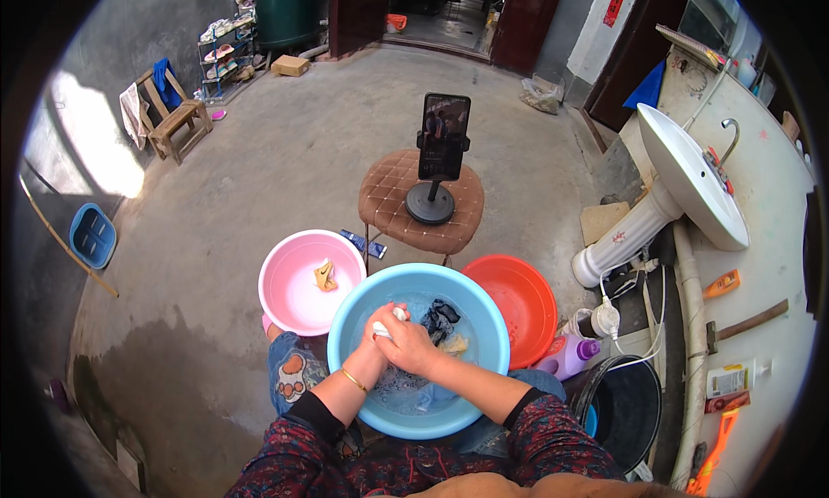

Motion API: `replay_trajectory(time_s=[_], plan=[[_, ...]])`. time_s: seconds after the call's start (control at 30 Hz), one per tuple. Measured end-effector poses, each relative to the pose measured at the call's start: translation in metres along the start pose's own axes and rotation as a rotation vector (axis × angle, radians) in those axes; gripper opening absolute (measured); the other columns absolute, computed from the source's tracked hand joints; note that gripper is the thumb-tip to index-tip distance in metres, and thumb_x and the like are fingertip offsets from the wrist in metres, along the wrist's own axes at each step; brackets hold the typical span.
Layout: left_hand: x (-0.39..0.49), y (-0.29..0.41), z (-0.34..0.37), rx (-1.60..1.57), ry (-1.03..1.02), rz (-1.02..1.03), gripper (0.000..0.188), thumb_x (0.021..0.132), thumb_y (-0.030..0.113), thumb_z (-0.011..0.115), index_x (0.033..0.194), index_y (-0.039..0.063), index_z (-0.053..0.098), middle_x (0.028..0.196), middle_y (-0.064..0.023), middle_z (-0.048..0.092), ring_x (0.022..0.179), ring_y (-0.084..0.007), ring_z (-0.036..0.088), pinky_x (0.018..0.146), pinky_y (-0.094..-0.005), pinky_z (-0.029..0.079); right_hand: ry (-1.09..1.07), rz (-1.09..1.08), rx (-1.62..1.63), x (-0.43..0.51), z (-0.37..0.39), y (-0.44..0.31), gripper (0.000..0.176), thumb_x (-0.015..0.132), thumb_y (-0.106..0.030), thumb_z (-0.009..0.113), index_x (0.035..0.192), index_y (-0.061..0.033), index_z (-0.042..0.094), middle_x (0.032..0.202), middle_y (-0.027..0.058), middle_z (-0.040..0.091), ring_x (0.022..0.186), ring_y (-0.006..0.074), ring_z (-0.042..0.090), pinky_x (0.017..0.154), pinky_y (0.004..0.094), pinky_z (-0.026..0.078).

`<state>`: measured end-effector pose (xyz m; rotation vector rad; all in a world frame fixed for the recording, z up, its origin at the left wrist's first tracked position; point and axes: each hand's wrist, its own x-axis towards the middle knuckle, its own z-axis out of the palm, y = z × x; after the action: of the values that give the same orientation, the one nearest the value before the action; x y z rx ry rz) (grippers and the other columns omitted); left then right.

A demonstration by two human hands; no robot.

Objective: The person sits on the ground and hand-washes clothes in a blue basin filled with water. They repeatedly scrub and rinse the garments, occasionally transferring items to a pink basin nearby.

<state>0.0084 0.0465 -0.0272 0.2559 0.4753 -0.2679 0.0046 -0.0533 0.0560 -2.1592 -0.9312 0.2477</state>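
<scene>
My left hand (371, 344) and my right hand (409, 344) are pressed together over a light blue plastic basin (497, 342). Between them they squeeze a small white cloth (390, 324), mostly hidden by the fingers. Sudsy water fills the lower part of this basin. A dark wet cloth (440, 318) and a yellowish cloth (454, 345) lie in it beyond my right hand. Close to my forearms, a pale blue cloth (435, 396) is under the water. A gold-coloured bracelet (353, 379) circles my left wrist.
A pink basin (278, 284) holding a tan cloth (325, 276) stands left; a red basin (518, 291) stands right. Ahead, a phone (444, 137) stands on a brown padded stool (382, 200). A purple detergent bottle (567, 355), black bucket (625, 407) and pedestal washbasin (686, 167) are rightward.
</scene>
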Motion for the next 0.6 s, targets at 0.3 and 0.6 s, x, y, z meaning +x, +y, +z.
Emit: replay_trajectory(time_s=[0.3, 0.6], plan=[[0.005, -0.02, -0.001, 0.011, 0.078, 0.1, 0.027, 0.095, 0.026, 0.037, 0.1, 0.007, 0.056, 0.097, -0.0103, 0.062, 0.091, -0.0256, 0.059, 0.079, -0.0416, 0.05, 0.044, 0.164, -0.274, 0.019, 0.001, 0.054, 0.023, 0.089, -0.027, 0.043, 0.097, -0.0053, 0.044, 0.073, 0.022, 0.062, 0.068, 0.0394, 0.061, 0.059, 0.0505, 0.047], [0.019, -0.007, -0.02, 0.034, 0.381, 0.378, 0.029, 0.094, 0.019, 0.04, 0.114, 0.0, 0.047, 0.113, -0.0135, 0.055, 0.099, -0.0272, 0.056, 0.087, -0.0424, 0.046, 0.071, 0.251, -0.147, 0.008, 0.023, 0.109, 0.024, 0.084, -0.011, 0.049, 0.107, -0.0048, 0.043, 0.098, 0.0254, 0.056, 0.089, 0.0426, 0.057, 0.077, 0.0494, 0.046]])
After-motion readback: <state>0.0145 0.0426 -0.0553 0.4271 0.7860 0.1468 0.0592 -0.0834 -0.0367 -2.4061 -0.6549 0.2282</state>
